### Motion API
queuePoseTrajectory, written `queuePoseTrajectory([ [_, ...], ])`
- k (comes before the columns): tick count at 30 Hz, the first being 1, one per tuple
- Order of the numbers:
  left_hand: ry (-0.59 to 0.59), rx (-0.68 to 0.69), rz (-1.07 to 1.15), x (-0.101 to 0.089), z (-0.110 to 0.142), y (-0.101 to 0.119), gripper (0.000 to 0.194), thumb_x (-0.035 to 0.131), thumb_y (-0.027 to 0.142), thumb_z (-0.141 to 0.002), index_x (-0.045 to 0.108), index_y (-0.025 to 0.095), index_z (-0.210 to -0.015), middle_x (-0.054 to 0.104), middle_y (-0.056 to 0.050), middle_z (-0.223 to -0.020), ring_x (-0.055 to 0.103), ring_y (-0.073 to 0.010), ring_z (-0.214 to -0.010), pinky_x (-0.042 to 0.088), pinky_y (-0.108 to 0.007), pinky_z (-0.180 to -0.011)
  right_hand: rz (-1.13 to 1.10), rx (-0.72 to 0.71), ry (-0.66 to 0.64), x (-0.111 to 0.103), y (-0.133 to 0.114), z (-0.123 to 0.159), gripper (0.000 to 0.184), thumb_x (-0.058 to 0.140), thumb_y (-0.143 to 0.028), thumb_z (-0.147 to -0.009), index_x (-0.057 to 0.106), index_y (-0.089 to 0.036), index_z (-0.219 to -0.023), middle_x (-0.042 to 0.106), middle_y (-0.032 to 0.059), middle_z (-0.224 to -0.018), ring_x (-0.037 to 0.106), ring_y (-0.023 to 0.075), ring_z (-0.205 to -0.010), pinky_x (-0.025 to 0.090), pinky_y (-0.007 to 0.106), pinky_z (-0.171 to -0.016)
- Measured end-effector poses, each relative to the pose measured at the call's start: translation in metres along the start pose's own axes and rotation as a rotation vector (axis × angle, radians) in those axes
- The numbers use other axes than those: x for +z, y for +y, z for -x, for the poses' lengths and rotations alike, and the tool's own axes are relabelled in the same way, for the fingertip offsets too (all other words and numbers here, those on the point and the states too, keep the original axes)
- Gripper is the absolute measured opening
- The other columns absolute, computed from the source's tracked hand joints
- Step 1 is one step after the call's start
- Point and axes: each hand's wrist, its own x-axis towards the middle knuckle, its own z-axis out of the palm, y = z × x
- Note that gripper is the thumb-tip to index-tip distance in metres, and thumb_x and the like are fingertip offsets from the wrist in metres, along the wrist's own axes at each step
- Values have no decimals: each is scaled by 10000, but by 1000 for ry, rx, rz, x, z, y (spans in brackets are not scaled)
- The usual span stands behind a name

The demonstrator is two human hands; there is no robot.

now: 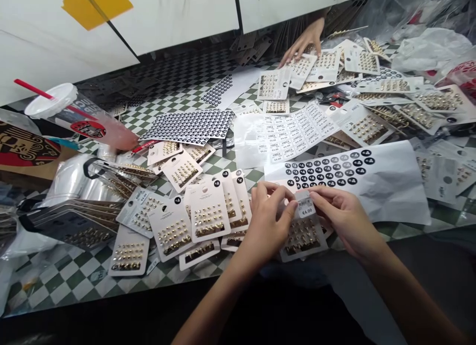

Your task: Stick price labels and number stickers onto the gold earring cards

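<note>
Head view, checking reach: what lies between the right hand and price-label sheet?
Head view: a black-dot sticker sheet lies between the right hand and the price-label sheet.
</note>
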Motion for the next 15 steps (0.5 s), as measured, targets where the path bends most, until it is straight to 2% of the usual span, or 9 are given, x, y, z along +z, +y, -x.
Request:
queuePoseTrajectory([
  [8, 11, -20, -50, 4, -3, -2, 88, 487, 259, -887, 537, 217, -828, 429, -37, -991, 404, -213, -1025, 334, -411, -948, -12, -30, -26, 2, -2, 4, 249, 676, -415, -758, 712, -206, -888, 722, 36, -833, 666, 160, -725, 517, 206, -565],
  [15, -12, -3, -34, 3, -2, 0, 89, 455, 236, -895, 498, 206, -823, 434, -38, -970, 409, -199, -996, 358, -368, -923, 5, -58, -63, 3, -1, 4, 242, 669, -431, -765, 719, -218, -869, 714, 15, -783, 643, 145, -659, 517, 228, -579],
])
